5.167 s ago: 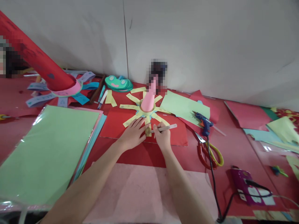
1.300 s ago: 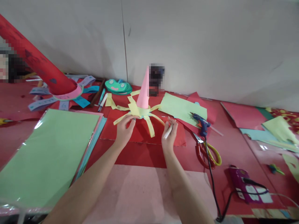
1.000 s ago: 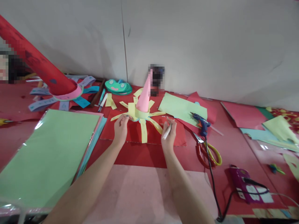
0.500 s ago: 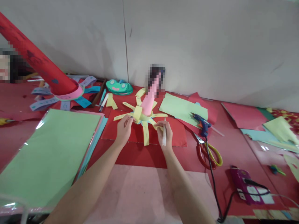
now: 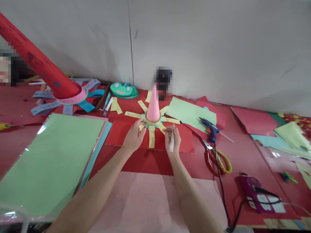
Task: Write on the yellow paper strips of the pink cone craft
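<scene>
A pink paper cone [image 5: 153, 108] stands upright in a ring base with yellow paper strips [image 5: 152, 137] spreading outward, on a red sheet [image 5: 121, 132]. My left hand [image 5: 134, 135] is at the base's lower left, its fingers closed on a yellow strip. At the lower right, my right hand [image 5: 173, 139] holds a white pen [image 5: 172, 142], with its fingertips close to the end of another strip. Whether that hand also grips the strip is unclear.
Left: stacked green sheets [image 5: 55, 158] and a red tube [image 5: 43, 64] on a strip-edged base. Right: a glue gun [image 5: 211, 128] with its cord, scissors [image 5: 215, 158], a purple power box [image 5: 257, 194] and coloured papers. Green frog cutouts [image 5: 123, 90] lie near the wall.
The cone and its ring of strips have turned and shifted slightly, and the cone looks more upright. The raised yellow strip beside my left hand is down. Both hands have moved slightly.
</scene>
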A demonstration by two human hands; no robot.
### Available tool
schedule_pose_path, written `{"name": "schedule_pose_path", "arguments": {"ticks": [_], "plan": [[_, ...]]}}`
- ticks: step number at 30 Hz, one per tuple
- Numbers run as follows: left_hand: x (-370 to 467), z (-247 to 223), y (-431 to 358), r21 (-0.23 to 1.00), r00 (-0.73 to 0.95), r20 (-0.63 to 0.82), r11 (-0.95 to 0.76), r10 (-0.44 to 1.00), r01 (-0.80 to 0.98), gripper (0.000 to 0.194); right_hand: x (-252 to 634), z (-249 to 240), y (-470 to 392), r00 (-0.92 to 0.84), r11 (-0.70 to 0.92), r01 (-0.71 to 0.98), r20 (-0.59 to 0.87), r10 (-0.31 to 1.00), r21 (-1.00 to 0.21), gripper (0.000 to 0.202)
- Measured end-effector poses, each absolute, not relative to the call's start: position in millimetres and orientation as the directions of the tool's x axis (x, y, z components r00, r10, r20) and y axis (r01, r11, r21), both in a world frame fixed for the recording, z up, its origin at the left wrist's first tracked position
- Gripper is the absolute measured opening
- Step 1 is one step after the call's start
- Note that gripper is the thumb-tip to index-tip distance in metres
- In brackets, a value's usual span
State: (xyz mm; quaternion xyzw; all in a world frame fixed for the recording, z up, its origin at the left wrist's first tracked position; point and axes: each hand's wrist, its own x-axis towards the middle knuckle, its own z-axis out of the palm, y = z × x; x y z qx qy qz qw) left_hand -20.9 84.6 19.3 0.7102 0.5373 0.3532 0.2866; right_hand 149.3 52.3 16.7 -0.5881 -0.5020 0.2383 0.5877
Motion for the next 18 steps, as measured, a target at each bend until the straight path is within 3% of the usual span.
{"name": "schedule_pose_path", "arguments": {"ticks": [8,13,18], "plan": [[-19,15,87,0.572,0.202,0.269,-0.326,0.942,0.753,0.034,150,15,50,0.358,0.183,0.335,0.304,0.883,-0.924,0.011],[-23,22,86,0.509,0.07,0.403,-0.286,0.913,0.812,0.045,151,14,48,0.365,0.161,0.435,0.337,0.868,-0.886,0.019],[-24,27,85,0.521,-0.021,0.482,-0.268,0.876,0.811,0.051,151,14,48,0.395,0.151,0.425,0.333,0.856,-0.892,0.027]]}}
